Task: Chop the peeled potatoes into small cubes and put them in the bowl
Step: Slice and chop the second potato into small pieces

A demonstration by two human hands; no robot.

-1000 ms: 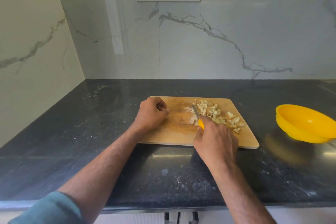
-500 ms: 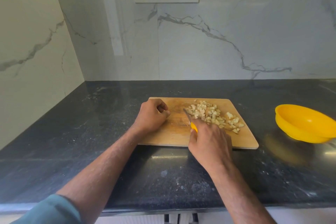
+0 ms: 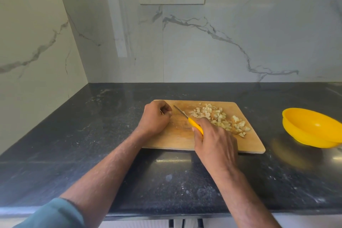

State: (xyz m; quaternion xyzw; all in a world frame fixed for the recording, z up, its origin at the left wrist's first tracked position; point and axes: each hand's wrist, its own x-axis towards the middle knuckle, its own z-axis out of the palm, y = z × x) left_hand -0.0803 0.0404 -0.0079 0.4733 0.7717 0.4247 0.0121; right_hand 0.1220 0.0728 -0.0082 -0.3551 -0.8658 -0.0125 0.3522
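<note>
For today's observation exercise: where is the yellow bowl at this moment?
In the head view, the yellow bowl sits on the dark counter at the far right, apart from the wooden cutting board and its potato cubes.

Open dark surface [image 3: 273, 127] lies between the cutting board [image 3: 175, 140] and the yellow bowl [image 3: 312, 127], a free lane to the right. On the board, the heap of potato cubes [image 3: 220, 118] blocks the right half, the knife [image 3: 187, 117] slants across the middle, and both hands crowd the left. Behind, a bare strip runs to the wall [image 3: 203, 52].
</note>
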